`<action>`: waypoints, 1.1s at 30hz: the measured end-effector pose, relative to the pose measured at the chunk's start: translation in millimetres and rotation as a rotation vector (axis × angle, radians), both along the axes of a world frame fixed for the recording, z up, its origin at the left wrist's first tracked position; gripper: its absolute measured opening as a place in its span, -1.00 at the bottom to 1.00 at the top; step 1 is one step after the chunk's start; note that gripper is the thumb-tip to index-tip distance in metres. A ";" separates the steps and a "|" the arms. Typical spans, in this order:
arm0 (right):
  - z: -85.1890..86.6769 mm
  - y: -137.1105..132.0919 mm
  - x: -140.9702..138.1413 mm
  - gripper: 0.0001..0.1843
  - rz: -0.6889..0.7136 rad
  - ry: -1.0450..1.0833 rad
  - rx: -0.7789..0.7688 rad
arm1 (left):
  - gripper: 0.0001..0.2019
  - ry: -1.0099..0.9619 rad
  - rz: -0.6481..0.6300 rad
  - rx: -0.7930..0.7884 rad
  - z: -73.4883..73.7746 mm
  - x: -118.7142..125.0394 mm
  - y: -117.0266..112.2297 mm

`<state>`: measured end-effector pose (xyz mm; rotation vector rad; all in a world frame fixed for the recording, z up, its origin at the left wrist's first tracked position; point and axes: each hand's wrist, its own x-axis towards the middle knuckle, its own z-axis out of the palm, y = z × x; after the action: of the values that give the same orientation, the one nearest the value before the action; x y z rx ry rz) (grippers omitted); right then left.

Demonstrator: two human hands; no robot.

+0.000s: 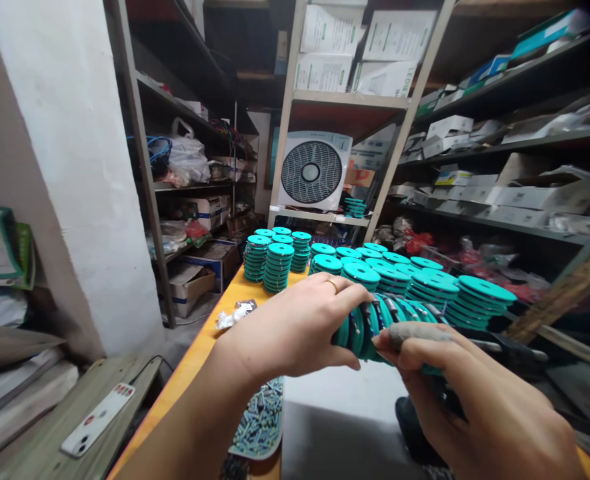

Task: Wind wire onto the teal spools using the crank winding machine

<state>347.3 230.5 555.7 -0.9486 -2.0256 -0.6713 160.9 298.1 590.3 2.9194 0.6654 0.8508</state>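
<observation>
Row of teal discs (375, 323) held sideways, clamped between left hand (295, 327) and right hand (479, 393) above the counter (195, 353).

Stockroom of a small workshop or shop. Metal shelving (139, 133) lines the walls, loaded with white cartons (325, 40) and flat boxes (515, 200). A box fan (315, 170) occupies one shelf. Stacks of identical teal discs (277, 265) crowd the orange tabletop (199, 341).

White plastered wall (75, 167) at left. Metal shelving (142, 147) beside it, bags and cartons on its tiers. Rear shelf unit (345, 100) carries white boxes (325, 47) above, box fan (312, 171) below. Right-hand shelves (499, 140) crowded with cartons. Orange tabletop (195, 360) runs down centre. Light dim.
</observation>
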 end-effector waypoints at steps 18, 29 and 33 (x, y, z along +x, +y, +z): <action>-21.1 1.6 23.3 -0.72 0.069 -0.329 0.078 | -0.42 -0.009 0.008 0.003 1.1 -0.5 -1.9; 4.2 5.2 9.7 -0.79 -0.145 -0.013 -0.119 | -0.44 -0.012 0.021 0.016 1.9 -1.1 -2.8; 5.4 10.9 7.2 -0.83 -0.131 -0.024 -0.173 | -0.44 -0.009 0.019 0.020 1.0 -1.7 -2.1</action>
<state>354.5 241.4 561.2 -1.1874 -2.0815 -0.5865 159.1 296.0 591.4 2.9299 0.6885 0.8768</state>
